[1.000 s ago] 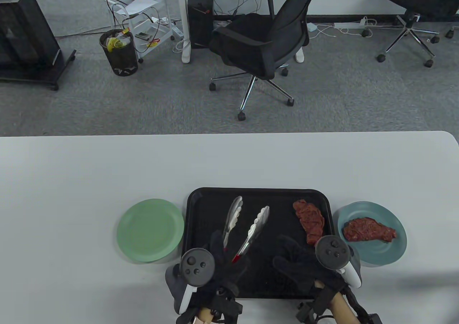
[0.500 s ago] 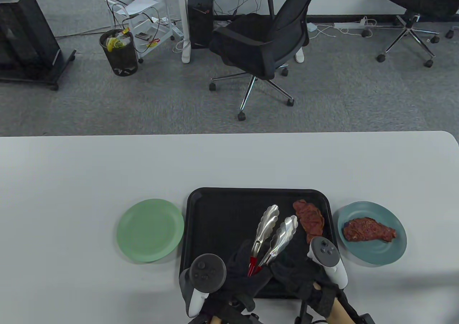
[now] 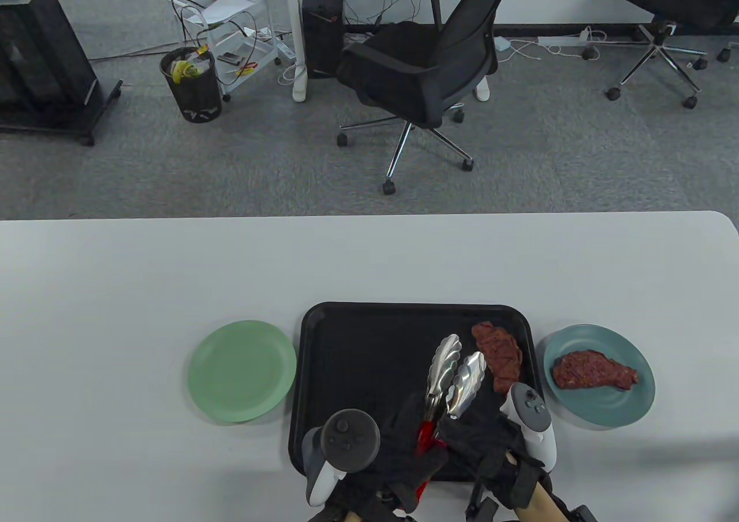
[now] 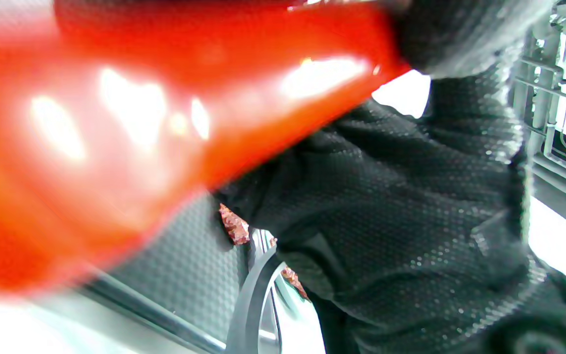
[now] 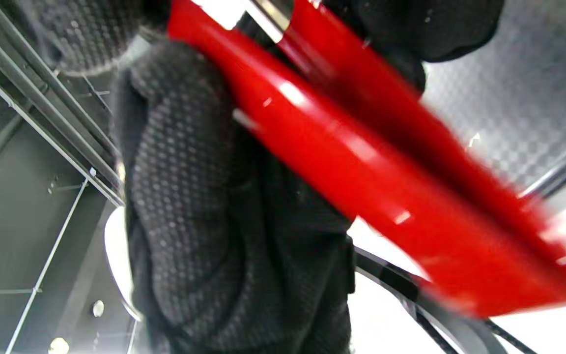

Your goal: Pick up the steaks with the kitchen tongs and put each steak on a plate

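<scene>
Metal tongs (image 3: 447, 372) with red handles hang over the black tray (image 3: 358, 360), their silver heads close together and pointing away from me. My left hand (image 3: 404, 458) and right hand (image 3: 479, 441) meet at the red handles and both grip them. In the right wrist view gloved fingers (image 5: 180, 162) wrap the red handle (image 5: 361, 147). The left wrist view shows that handle (image 4: 116, 123) blurred and very close. One raw steak (image 3: 499, 354) lies on the tray just right of the tong heads. A second steak (image 3: 594, 371) lies on the blue plate (image 3: 600, 412).
An empty green plate (image 3: 242, 371) sits left of the tray on the white table (image 3: 173, 268). Beyond the table's far edge stand a black office chair (image 3: 421, 71) and a waste bin (image 3: 190, 83).
The tongs have swung right across the tray toward the steak and their heads have closed up. My left hand carried them over, and my right hand has come onto the handles.
</scene>
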